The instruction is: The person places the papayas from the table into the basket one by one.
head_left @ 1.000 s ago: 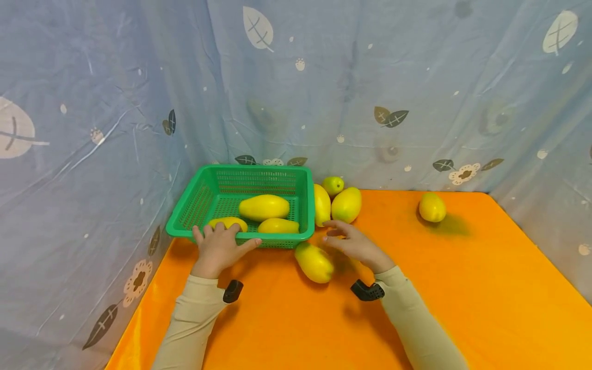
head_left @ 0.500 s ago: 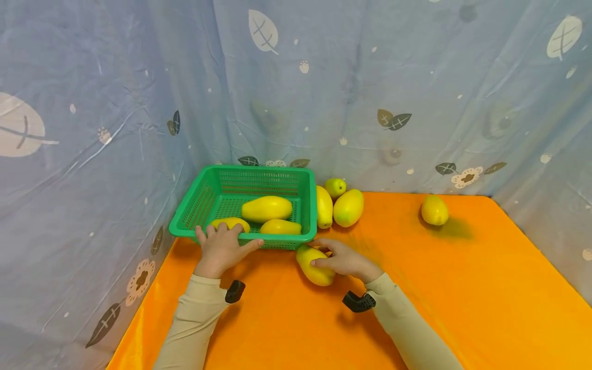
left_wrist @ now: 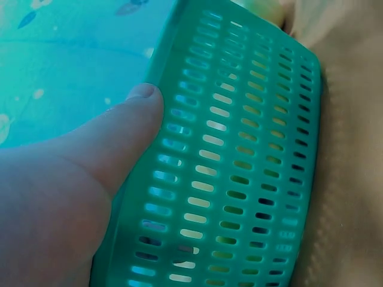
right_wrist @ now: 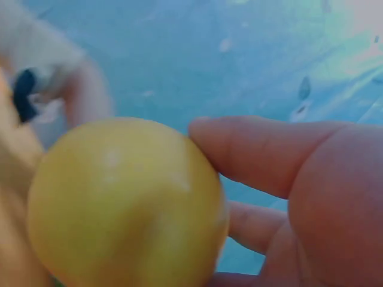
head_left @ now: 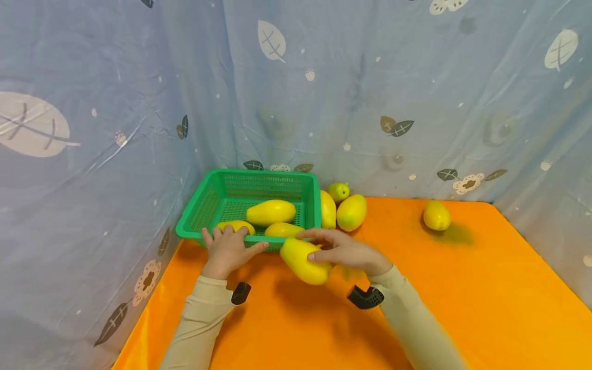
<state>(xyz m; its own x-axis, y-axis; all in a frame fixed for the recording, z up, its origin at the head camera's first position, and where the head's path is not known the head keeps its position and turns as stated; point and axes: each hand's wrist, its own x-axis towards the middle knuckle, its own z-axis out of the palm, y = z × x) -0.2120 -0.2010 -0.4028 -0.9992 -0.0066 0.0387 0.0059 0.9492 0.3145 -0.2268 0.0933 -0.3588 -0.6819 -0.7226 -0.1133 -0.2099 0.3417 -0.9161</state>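
Note:
In the head view my right hand [head_left: 347,252] holds a yellow mango [head_left: 302,261] between thumb and fingers, raised off the table at the basket's near right corner. Close up in the right wrist view, that mango [right_wrist: 128,203] shows its rounded end, with a thumb and fingers [right_wrist: 251,146] against its side. My left hand [head_left: 228,252] grips the near rim of a green plastic basket [head_left: 194,205], fingers over the rim. Its thumb [left_wrist: 134,119] lies along the slotted outer wall in the left wrist view. Three mangoes [head_left: 271,212] lie inside the basket, partly hidden by rim and fingers.
Against the basket's right side sit three more mangoes [head_left: 351,212]. Another mango [head_left: 436,216] lies alone at the far right of the orange-covered table [head_left: 462,288]. A blue patterned curtain [head_left: 333,103] closes off the back and sides.
My right hand has come down to the mango in front of the basket, taken hold of it and lifted it slightly left. My left hand stays at the rim; the head view has shifted slightly.

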